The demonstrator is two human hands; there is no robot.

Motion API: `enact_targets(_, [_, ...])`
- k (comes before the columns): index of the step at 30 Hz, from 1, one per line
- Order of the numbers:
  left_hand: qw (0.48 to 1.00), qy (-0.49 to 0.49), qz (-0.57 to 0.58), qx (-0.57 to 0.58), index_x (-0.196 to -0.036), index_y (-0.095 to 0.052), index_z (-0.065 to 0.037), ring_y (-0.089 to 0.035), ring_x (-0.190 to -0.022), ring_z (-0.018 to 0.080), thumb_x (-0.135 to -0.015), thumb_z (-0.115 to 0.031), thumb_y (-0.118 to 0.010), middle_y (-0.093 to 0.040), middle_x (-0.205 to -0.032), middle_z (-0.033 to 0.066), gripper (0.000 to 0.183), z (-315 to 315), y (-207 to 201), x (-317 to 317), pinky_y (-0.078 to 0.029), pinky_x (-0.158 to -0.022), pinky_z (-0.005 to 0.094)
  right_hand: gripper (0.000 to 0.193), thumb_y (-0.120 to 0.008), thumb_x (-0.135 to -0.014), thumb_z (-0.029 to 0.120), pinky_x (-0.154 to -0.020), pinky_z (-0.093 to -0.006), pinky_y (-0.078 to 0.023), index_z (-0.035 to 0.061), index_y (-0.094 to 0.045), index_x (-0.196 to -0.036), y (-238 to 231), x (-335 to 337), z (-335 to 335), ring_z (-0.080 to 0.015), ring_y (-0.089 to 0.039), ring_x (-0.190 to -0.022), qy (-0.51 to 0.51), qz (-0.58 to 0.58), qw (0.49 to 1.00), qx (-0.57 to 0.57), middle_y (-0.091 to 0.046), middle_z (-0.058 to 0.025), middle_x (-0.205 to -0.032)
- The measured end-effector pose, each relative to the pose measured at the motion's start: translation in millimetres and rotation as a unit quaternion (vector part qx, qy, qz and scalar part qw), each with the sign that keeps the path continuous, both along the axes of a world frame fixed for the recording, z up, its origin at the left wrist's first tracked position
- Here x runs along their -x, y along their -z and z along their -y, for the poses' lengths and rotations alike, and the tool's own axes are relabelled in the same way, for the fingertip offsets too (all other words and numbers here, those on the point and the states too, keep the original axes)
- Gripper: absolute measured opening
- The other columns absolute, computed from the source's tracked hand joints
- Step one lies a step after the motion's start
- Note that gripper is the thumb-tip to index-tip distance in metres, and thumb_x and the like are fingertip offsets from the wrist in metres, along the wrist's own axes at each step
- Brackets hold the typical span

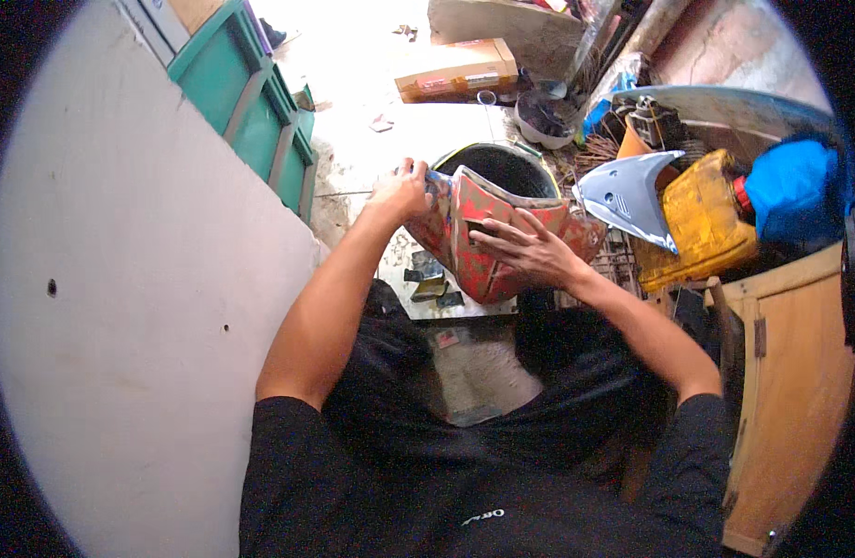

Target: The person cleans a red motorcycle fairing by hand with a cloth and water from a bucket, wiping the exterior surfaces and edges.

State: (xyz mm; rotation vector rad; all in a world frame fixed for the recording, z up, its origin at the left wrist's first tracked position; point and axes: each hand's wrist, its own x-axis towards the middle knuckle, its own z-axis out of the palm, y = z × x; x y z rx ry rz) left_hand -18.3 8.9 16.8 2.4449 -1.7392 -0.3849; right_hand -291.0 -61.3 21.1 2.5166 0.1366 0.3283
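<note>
A curved vehicle body panel (488,265), its red paint worn through to grey and brown patches, stands tilted in front of me against a black bucket (488,166). My left hand (404,193) grips its upper left edge, fingers curled over the top. Flat on the panel's face rests my right hand (532,249), its fingers stretched and somewhat spread. A small dark patch shows at those fingertips; whether it is a loose piece or a gap in the panel, I cannot tell. Several dark, flat scraps (429,275) lie on the pale tiles just below the panel.
A white wall (148,279) and green panelled door (237,93) close off the left. To the right are a grey plastic panel (627,197), a yellow jerrycan (702,223), a blue bag (800,191) and a wooden cabinet (800,353). Farther off sit a cardboard box (457,70) and a basin (546,121).
</note>
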Motion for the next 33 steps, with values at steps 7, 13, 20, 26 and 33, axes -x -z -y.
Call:
enact_targets(7, [1.000,0.007,0.000,-0.001,-0.133,-0.040,-0.008,-0.050,-0.119,0.0404,-0.083,-0.030,-0.058,-0.042,-0.136,0.0198,0.057,-2.7,-9.2,3.9,-0.045,-0.095,0.0504,0.052,-0.052,-0.085,0.031,-0.109,-0.0452,-0.019,0.0268,-0.048,-0.137,-3.6,-5.2,13.7,-0.0173,-0.036,-0.135,-0.031,-0.031,0.984,-0.171,-0.045,0.0037,-0.141])
enact_targets(13, [0.999,0.002,0.023,0.045,-0.128,-0.041,-0.009,-0.056,-0.109,0.0419,-0.080,-0.026,-0.058,-0.047,-0.127,0.0209,0.054,-6.7,1.5,-1.2,-0.049,-0.089,0.0518,0.051,-0.062,-0.074,0.017,-0.100,-0.0405,-0.039,0.0145,-0.057,-0.126,-18.9,-21.8,-1.8,-0.0241,-0.048,-0.119,-0.030,-0.021,0.942,-0.335,-0.054,-0.0041,-0.128])
enact_targets(20, [0.999,-0.013,-0.039,-0.001,-0.131,-0.044,-0.012,-0.053,-0.116,0.0419,-0.082,-0.026,-0.058,-0.044,-0.134,0.0170,0.053,-3.3,-8.0,-4.7,-0.045,-0.094,0.0527,0.055,-0.065,-0.069,0.002,-0.101,-0.0391,-0.042,0.0048,-0.056,-0.123,-44.9,-25.6,8.5,-0.0296,-0.052,-0.113,-0.023,-0.064,0.883,-0.464,-0.057,-0.0101,-0.121])
enact_targets(26, [0.999,-0.004,-0.045,0.018,-0.130,-0.044,-0.011,-0.053,-0.116,0.0429,-0.082,-0.025,-0.058,-0.045,-0.134,0.0172,0.052,-4.5,-4.8,-6.4,-0.046,-0.094,0.0530,0.045,-0.062,-0.071,-0.005,-0.094,-0.0375,-0.047,0.0045,-0.060,-0.115,-56.4,-26.6,1.7,-0.0300,-0.056,-0.107,0.006,0.034,0.874,-0.484,-0.061,-0.0113,-0.115])
enact_targets(33, [0.999,0.002,-0.037,0.009,-0.131,-0.043,-0.012,-0.051,-0.117,0.0436,-0.083,-0.027,-0.057,-0.045,-0.134,0.0171,0.053,-2.6,-2.4,-6.5,-0.045,-0.094,0.0532,0.030,-0.066,-0.073,0.002,-0.081,-0.0367,-0.052,0.0084,-0.065,-0.102,-56.3,-26.5,3.8,-0.0281,-0.060,-0.096,0.046,0.058,0.910,-0.408,-0.063,-0.0071,-0.102])
